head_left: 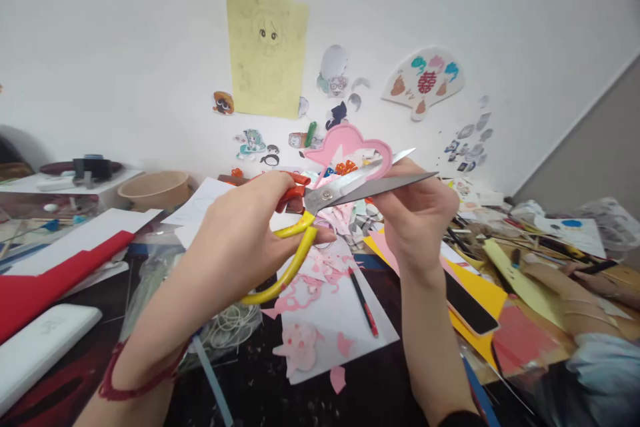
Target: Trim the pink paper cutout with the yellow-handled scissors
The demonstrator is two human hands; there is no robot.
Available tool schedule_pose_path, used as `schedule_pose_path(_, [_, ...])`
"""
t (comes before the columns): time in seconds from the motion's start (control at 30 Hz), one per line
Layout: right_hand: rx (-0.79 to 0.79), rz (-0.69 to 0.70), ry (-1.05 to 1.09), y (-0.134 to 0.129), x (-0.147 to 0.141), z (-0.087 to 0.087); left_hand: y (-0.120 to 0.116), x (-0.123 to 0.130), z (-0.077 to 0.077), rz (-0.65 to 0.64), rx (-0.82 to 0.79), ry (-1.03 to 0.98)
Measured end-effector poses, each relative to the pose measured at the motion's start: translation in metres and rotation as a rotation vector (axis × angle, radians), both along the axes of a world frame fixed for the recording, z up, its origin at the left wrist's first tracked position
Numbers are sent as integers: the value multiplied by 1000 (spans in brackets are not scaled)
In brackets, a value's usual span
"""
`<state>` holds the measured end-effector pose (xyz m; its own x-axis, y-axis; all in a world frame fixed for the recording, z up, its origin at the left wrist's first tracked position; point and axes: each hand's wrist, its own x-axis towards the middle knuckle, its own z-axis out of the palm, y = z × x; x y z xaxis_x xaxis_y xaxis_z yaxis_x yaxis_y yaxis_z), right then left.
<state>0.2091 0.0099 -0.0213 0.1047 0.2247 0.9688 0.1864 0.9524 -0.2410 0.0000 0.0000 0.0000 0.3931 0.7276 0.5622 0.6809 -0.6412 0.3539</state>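
A: What does the pink piece look like?
B: It's thin and bumpy on top, like a cloud. It has a darker pink line near the edge and a pointy bit on the left.
A: Where is it?
B: Up in the air, over the surface. The right hand has its fingers pinching the right side, partly hidden behind the blades.
A: And the scissors?
B: Their shiny blades are apart, right by the piece's lower side. The handles are red and yellow, and the left hand has its fingers wrapped round them.
A: What's below?
B: A white sheet with pink scraps and a black and red pencil. Further right there's a dark phone on yellow paper.
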Motion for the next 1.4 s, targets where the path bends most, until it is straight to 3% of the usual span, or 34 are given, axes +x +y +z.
schedule_pose_path(0.23, [4, -77, -24, 0, 2, 0, -1, -2, -1, -24, -1, 0])
schedule_pose_path(1.4, [79, -168, 21, -10, -5, 3, -6, 3, -4, -51, -21, 19])
